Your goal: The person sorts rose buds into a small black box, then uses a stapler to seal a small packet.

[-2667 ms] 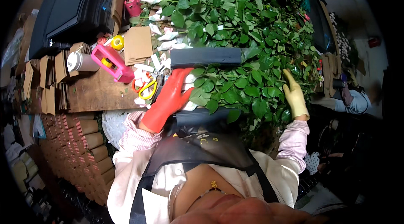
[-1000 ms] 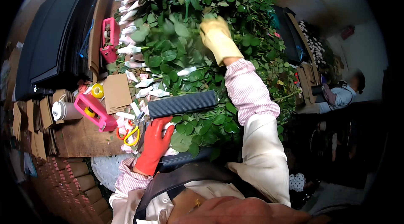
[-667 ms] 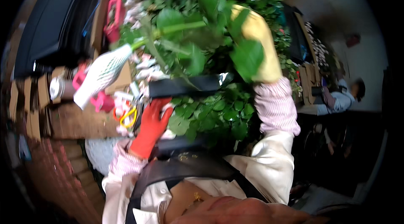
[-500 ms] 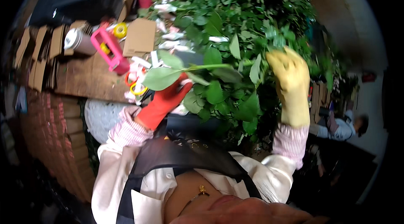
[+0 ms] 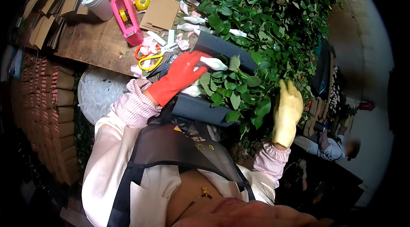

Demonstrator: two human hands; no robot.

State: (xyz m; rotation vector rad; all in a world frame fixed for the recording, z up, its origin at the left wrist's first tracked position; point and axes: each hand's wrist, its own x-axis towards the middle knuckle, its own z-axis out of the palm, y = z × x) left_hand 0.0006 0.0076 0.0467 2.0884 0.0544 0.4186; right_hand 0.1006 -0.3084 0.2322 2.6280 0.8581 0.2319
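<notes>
My left hand (image 5: 181, 75), in a red rubber glove, has its fingers closed at a flower bud in a white net sleeve (image 5: 215, 63). The bud's leafy stem reaches right among green leaves (image 5: 239, 88). Another netted bud (image 5: 193, 89) lies just under that glove. Both are between the raised sides of a dark ridged sheet (image 5: 204, 110) in front of me. My right hand (image 5: 288, 106), in a pale yellow glove, is at the right edge of the foliage. Its fingers are stretched out, with nothing seen in them.
Beyond lies a big heap of leafy stems (image 5: 273, 22) with netted buds along its left side. Scissors (image 5: 150, 60), a pink tape dispenser (image 5: 128, 20), cardboard pieces (image 5: 161, 13) and a white-lidded cup (image 5: 98, 4) share the wooden table (image 5: 87, 43). A round tub (image 5: 102, 99) stands left.
The stem that stretched between my hands is lower, its netted bud at my left hand. My right hand has come down and straightened its fingers. The view has shifted.
</notes>
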